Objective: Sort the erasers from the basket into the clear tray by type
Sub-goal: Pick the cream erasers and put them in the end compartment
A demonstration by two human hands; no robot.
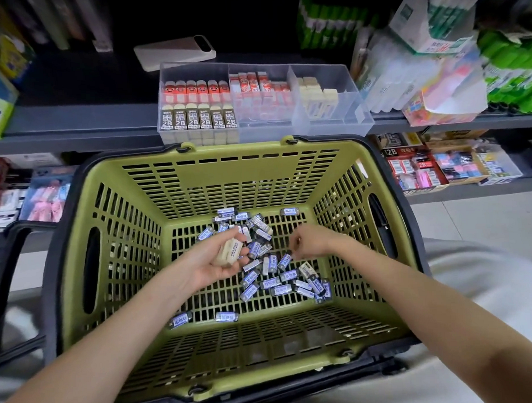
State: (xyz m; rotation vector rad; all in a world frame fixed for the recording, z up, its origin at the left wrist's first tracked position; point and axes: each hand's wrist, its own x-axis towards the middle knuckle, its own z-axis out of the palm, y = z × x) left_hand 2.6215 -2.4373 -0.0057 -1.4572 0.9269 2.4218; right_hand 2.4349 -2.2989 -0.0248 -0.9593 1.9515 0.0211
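Green plastic makes the basket [227,178] in front of you, and both of your hands are down inside it. Your left hand [208,271] lies palm up, with its fingers curled round a few cream erasers [230,252]. Your right hand [310,242] is near it but not touching it. Its fingers bend down over the blue erasers [250,277], which lie in a loose heap on the basket floor. Whether this hand pinches one is too hard to see. Behind the basket, the clear tray [356,109] sits on a grey shelf [75,117]. The tray's left part holds orange-topped erasers [202,90] in the back row and brown 2B erasers [192,121] in the front row. The middle part holds red and white erasers [261,90]. The right part holds some pale erasers [315,100]. A flat white box [175,52] lies on the shelf just behind the tray.
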